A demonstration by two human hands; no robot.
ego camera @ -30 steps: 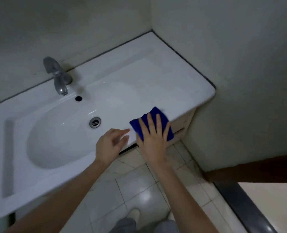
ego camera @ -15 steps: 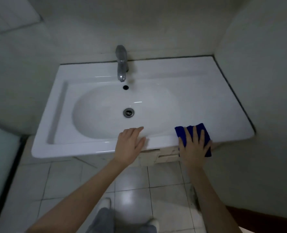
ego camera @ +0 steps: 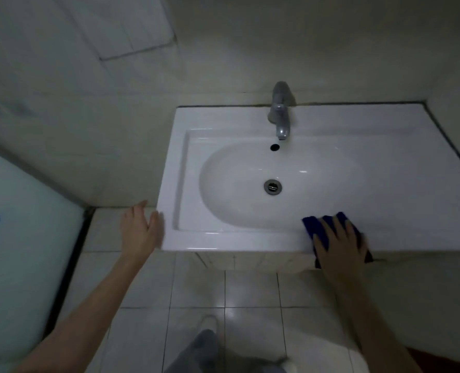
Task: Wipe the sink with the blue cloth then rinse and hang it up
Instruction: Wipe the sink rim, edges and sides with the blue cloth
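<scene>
Left hand (ego camera: 142,232) has left the sink's (ego camera: 223,241) front rim near the drain (ego camera: 272,186). It is now at the left front corner, fingers straight (contact not resolvable). Right hand (ego camera: 340,246) and cloth (ego camera: 313,224) have shifted left along the front rim, nearer the drain. Camera has swung left.

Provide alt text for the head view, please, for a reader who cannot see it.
The right hand presses a blue cloth on the front rim of a white sink. The left hand is open beside its left front corner; a tap stands behind.
</scene>
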